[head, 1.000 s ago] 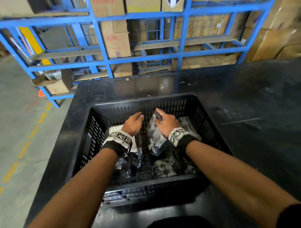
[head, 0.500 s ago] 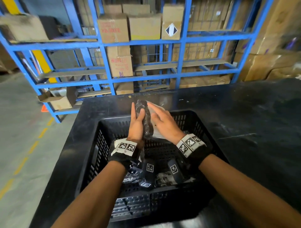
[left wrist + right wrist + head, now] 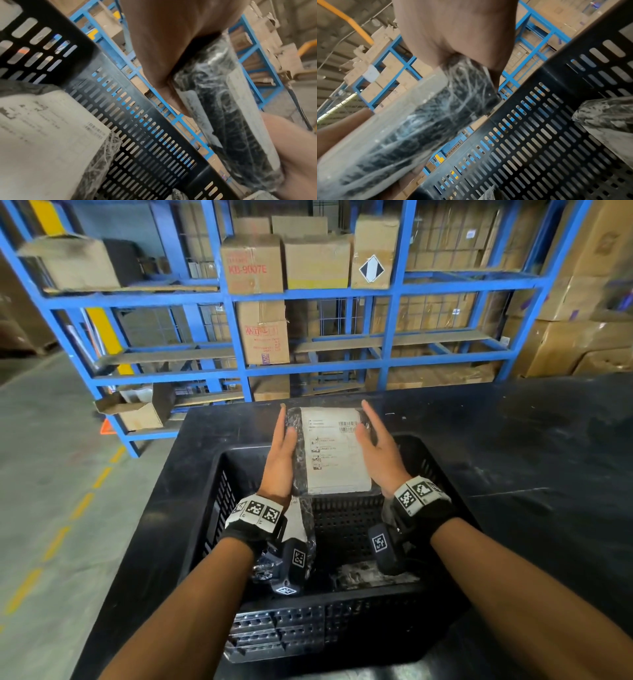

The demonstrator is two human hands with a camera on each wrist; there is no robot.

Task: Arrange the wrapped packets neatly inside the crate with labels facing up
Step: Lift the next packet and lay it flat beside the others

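The person holds one wrapped packet up above the far half of the black crate, its white label turned up toward them. The left hand lies flat along the packet's left edge and the right hand flat along the right, fingers straight and close together, so the packet is pressed between two palms, not gripped by curled fingers. From the left wrist view the packet shows as a dark bundle under shiny, wrinkled film, and the right wrist view shows the same glossy wrap with the palm pushed against its side. It looks to me fairly light, since flat palms alone carry it, and firm enough to keep its slab shape without sagging between the hands. The film looks slick, so a palm squeeze could let it slide; I would take it by the long edges with thumbs over the top near the label's border, keeping off the paper itself. Other packets lie in the crate, one with its label up at the near left and another at the near right. The crate sits on a black table.
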